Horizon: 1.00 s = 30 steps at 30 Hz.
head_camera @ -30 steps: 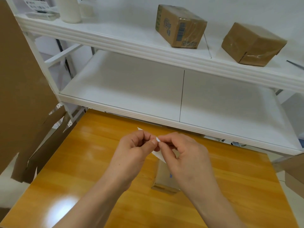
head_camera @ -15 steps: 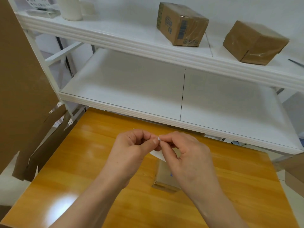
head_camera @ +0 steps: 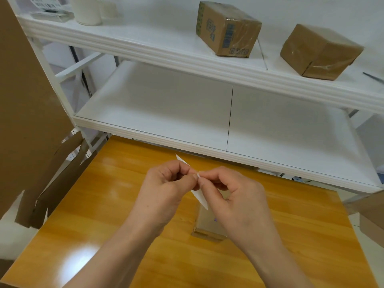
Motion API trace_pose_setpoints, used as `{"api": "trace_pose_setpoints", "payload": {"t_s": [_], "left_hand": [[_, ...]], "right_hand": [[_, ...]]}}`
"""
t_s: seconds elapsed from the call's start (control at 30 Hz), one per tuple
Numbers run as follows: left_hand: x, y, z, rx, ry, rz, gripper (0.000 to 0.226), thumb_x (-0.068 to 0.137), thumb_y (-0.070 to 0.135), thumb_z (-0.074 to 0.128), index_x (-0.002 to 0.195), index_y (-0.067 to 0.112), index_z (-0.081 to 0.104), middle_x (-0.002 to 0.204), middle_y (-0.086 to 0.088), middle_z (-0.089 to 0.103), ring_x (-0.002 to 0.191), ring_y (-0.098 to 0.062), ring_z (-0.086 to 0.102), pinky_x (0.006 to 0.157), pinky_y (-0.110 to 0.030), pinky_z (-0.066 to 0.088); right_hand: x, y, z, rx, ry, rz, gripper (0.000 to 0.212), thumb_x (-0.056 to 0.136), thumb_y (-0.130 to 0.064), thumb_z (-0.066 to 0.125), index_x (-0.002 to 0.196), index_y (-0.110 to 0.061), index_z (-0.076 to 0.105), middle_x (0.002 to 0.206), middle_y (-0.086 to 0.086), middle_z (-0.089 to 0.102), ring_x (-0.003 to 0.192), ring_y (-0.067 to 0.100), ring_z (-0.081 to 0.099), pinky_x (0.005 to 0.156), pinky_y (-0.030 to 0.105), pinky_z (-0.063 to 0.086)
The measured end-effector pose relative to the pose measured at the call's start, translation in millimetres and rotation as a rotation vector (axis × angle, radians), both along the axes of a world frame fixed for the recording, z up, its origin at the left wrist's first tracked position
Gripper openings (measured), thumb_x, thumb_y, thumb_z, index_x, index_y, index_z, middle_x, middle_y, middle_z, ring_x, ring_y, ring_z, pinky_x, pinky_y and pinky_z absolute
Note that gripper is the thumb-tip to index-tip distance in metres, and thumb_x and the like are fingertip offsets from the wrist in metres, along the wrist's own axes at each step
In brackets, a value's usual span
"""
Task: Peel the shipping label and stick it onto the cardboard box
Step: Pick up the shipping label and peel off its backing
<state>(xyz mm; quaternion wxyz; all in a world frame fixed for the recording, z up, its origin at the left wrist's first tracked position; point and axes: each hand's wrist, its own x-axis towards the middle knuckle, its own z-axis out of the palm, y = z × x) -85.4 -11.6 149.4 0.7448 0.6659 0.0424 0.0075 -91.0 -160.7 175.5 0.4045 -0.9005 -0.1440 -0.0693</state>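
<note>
At far left, flattened brown cardboard sheets (head_camera: 31,121) lean beside the white shelving (head_camera: 187,113). Just left of centre, our left hand (head_camera: 164,190) is curled nearly shut, thumb and forefinger pinching the shipping label (head_camera: 201,198), a thin white strip seen almost edge-on above the orange bench (head_camera: 99,215). Half a second ago only a sliver showed; now its far corner pokes out clearly beyond the left knuckles, so the strip has tilted, but we cannot tell whether label and backing have parted. We judge the peel is still being started. Our right hand (head_camera: 243,202) is likewise closed, fingertips picking at the label's top edge. Beneath it, largely hidden, the small cardboard box (head_camera: 204,225) waits on the bench, no label on the little that shows. Up right, two taped parcels (head_camera: 320,50) rest on the top shelf.
</note>
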Motion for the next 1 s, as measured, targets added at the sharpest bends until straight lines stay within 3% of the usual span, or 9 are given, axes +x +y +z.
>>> {"api": "trace_pose_setpoints", "payload": {"t_s": [0.2,0.33,0.47,0.67,0.83,0.9,1.0], "left_hand": [[-2.2,-4.4,0.5,0.038,-0.036,-0.012,0.013,0.077,0.020,0.066,0.075,0.008,0.071,0.079,-0.021,0.069,0.076,-0.023,0.064,0.075,-0.031,0.054],[-4.8,-5.9,2.0,0.047,-0.043,-0.025,0.014,0.077,0.022,0.067,0.076,0.009,0.072,0.080,-0.019,0.070,0.078,-0.022,0.065,0.076,-0.029,0.054],[-6.0,-6.7,3.4,0.047,-0.039,-0.026,0.016,0.077,0.022,0.067,0.078,0.007,0.072,0.079,-0.016,0.072,0.077,-0.019,0.066,0.076,-0.027,0.054],[-8.4,-9.0,5.4,0.056,-0.064,-0.015,0.017,0.078,0.022,0.068,0.081,0.006,0.072,0.081,-0.019,0.070,0.083,-0.037,0.066,0.081,-0.047,0.055],[-10.0,-8.9,6.4,0.048,-0.083,-0.048,0.009,0.087,0.012,0.069,0.082,0.006,0.072,0.081,-0.016,0.071,0.078,-0.024,0.065,0.077,-0.034,0.054],[-10.6,-8.8,5.6,0.039,-0.088,-0.048,0.009,0.090,0.006,0.065,0.084,0.005,0.071,0.083,-0.018,0.070,0.080,-0.026,0.066,0.078,-0.031,0.054],[-12.3,-9.2,4.8,0.000,-0.091,-0.073,0.011,0.089,0.016,0.064,0.084,0.006,0.068,0.085,-0.019,0.068,0.081,-0.024,0.064,0.078,-0.029,0.053]], "right_hand": [[-0.6,-4.0,1.3,0.143,0.077,-0.020,0.012,0.090,-0.028,0.065,0.088,-0.033,0.075,0.082,-0.021,0.073,0.083,0.002,0.068,0.068,0.026,0.055],[-0.9,-6.0,3.0,0.188,0.127,-0.037,0.012,0.089,-0.028,0.066,0.084,-0.033,0.076,0.081,-0.021,0.073,0.080,0.003,0.067,0.065,0.019,0.052],[-1.5,-7.4,5.6,0.252,0.168,-0.035,0.013,0.088,-0.025,0.067,0.081,-0.032,0.076,0.078,-0.016,0.074,0.076,0.006,0.067,0.062,0.021,0.053],[-3.6,-8.0,8.9,0.281,0.174,-0.030,0.011,0.087,-0.024,0.069,0.082,-0.031,0.076,0.078,-0.022,0.073,0.079,-0.003,0.067,0.064,0.007,0.047],[-3.3,-9.2,9.4,0.342,0.195,-0.061,0.013,0.087,-0.022,0.068,0.078,-0.029,0.075,0.074,-0.017,0.074,0.073,0.001,0.068,0.062,0.009,0.048],[-3.8,-9.1,10.1,0.393,0.233,-0.067,0.012,0.086,-0.022,0.068,0.078,-0.029,0.075,0.074,-0.014,0.075,0.072,0.002,0.069,0.063,0.010,0.050],[-4.2,-8.7,8.6,0.427,0.259,-0.079,0.011,0.085,-0.024,0.069,0.077,-0.029,0.074,0.073,-0.010,0.075,0.070,0.006,0.069,0.062,0.012,0.052]]}}
